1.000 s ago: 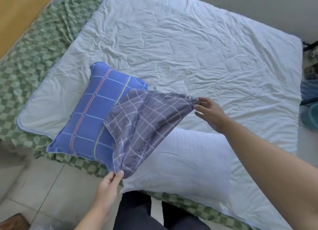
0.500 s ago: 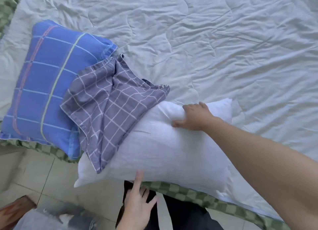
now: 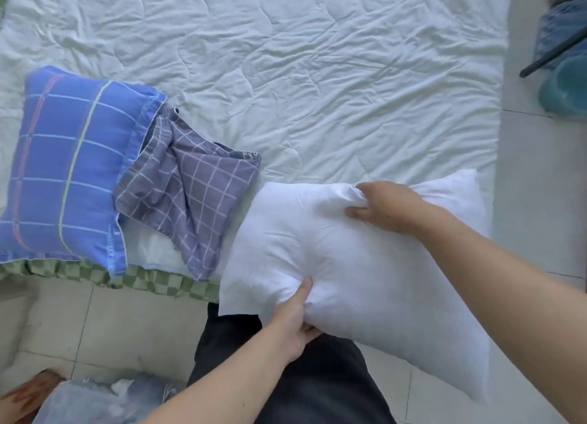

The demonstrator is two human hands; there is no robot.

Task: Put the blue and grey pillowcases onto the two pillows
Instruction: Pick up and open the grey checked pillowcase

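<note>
While lifting clear of the bed edge, sagging softly between two grips: bare white pillow [image 3: 359,264], plump and smooth, dimpling wherever fingers are digging in. Clamping its far edge, right hand [image 3: 389,206], fingers curled tight and bunching the cloth into a small puckered ridge, thumb pressing along the near side. Pinching its near edge from below, left hand [image 3: 295,323], thumb lying flat on top and sinking into the stuffing, fingers tucked under, mostly hidden. Hanging past the mattress over dark trousers [image 3: 298,376] and pale tiled floor [image 3: 104,325], near right corner of the pillow drooping.

Lying just left of it, apart from both hands: grey pillowcase [image 3: 187,195], thin woven cloth with a fine white grid, crumpled into loose folds, one corner trailing to the bed's near edge. Overlapping it slightly at the left, sitting already filled: blue pillowcase [image 3: 70,166], puffed into a rounded rectangle, crossed by pale lines, a pink stripe and a yellowish stripe, hem flap slightly open toward the grey cloth.

Spreading beneath everything: white quilt [image 3: 317,83], wrinkled, stitched in wavy lines. Peeking out along the near edge: green checked sheet [image 3: 149,280].
</note>
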